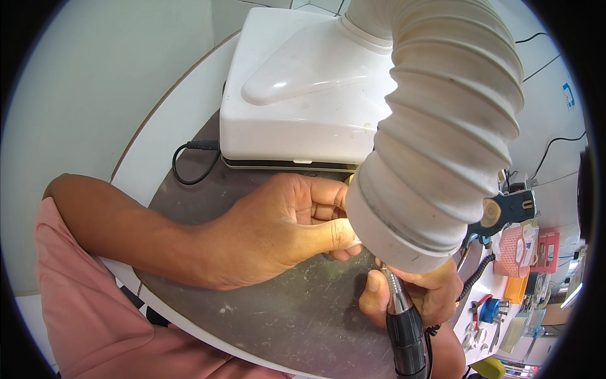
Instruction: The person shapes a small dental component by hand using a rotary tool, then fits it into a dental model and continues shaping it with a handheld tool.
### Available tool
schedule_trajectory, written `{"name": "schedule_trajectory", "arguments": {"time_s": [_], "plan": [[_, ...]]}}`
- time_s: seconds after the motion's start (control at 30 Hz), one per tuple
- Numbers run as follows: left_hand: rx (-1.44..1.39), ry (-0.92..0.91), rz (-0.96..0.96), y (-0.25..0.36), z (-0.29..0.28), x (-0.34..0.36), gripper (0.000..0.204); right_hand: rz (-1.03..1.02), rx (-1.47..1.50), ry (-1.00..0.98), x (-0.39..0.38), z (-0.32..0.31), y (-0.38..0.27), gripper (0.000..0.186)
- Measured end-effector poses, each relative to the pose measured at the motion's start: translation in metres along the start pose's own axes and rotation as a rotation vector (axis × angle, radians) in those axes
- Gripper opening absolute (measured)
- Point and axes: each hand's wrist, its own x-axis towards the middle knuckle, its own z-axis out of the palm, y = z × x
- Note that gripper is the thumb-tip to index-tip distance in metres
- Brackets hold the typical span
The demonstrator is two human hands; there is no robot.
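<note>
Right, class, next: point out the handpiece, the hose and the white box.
Handpiece (404,325): head view, on its black grip.
Hose (449,132): head view, on its ribbed middle.
White box (303,88): head view, on its top.

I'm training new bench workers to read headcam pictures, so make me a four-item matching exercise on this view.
1. Ribbed hose
2. Pen-shaped handpiece
3. Box-shaped machine
4. Perforated basket

A. Pink, on the right side of the picture
B. Held in the right hand
C. White, with black along its lower front edge
D. Arching down, its end hiding part of the right hand

Pairs: 1-D, 2-B, 3-C, 4-A
</note>
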Motion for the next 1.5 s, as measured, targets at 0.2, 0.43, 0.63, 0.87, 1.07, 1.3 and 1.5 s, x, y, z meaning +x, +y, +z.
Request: {"name": "schedule_trajectory", "arguments": {"time_s": [0.2,0.43,0.63,0.87,1.07,1.3,1.5], "plan": [[0.02,0.008,0.007,0.0,0.001,-0.001,0.02,-0.051,-0.052,-0.103,0.005,-0.005,0.0,0.021],[0.03,0.018,-0.019,0.002,0.001,-0.001,0.019,-0.01,-0.032,-0.121,0.006,-0.005,0.0,0.019],[0.027,0.031,0.015,0.001,0.001,0.0,0.019,0.07,-0.106,-0.164,0.001,-0.012,0.003,0.019],[-0.003,0.033,0.018,-0.002,0.001,0.0,0.017,-0.07,-0.082,0.014,-0.004,-0.001,0.004,0.029],[-0.007,0.034,0.013,-0.003,0.0,0.0,0.017,-0.097,-0.122,-0.045,-0.002,-0.003,0.002,0.03],[-0.021,0.036,-0.002,-0.002,-0.001,0.0,0.016,-0.097,-0.145,-0.075,0.0,-0.005,0.0,0.028],[0.005,0.04,0.0,-0.003,-0.001,0.0,0.019,-0.04,-0.117,-0.039,-0.003,-0.003,0.0,0.027]]}}
